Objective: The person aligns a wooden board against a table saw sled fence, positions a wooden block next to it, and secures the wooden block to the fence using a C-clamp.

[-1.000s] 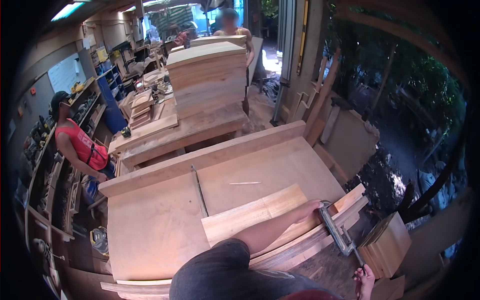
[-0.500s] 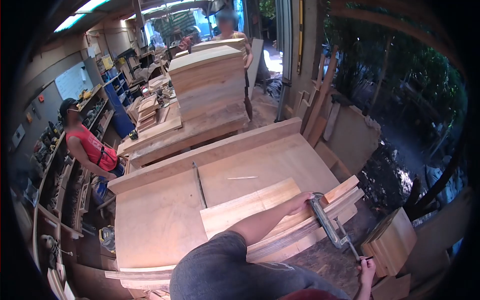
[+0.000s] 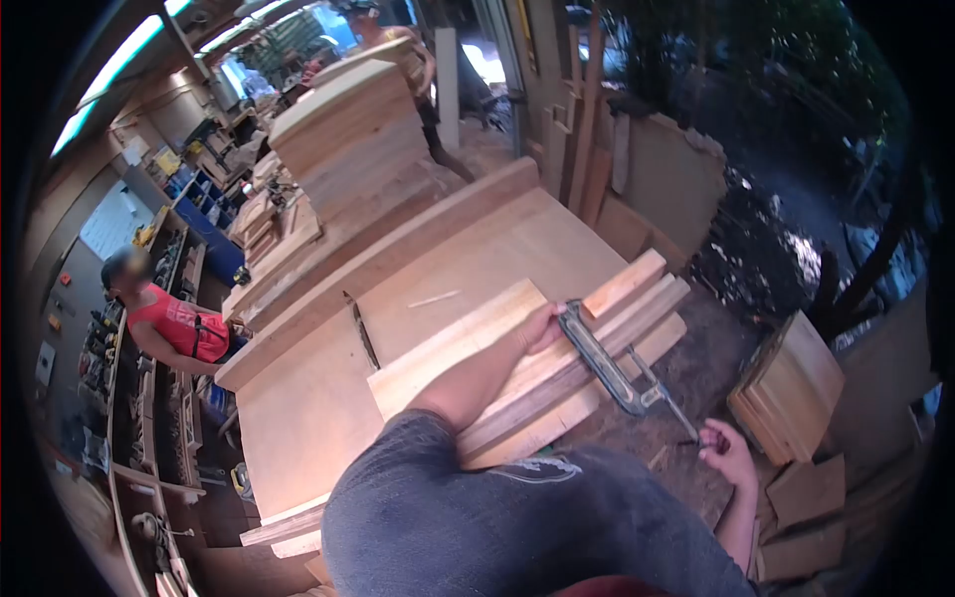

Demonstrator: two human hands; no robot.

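A metal bar clamp lies across the near edge of the workbench, over the boards there. My left hand is closed at the clamp's far end, above a pale wooden board on the bench top. My right hand pinches the handle at the outer end of the clamp's long threaded screw. Beside the clamp, a short wooden block rests on the layered edge boards. My left fingertips are partly hidden behind the clamp.
The workbench has a raised back board, a dark slot and a thin wood strip. Stacked panels stand at right. A person in a red top is at left; another person stands behind a large wooden panel.
The view has tilted and shifted, so the bench appears rotated. My left hand stays at the clamp's far end, and my right hand's fingers have changed position around the screw handle.
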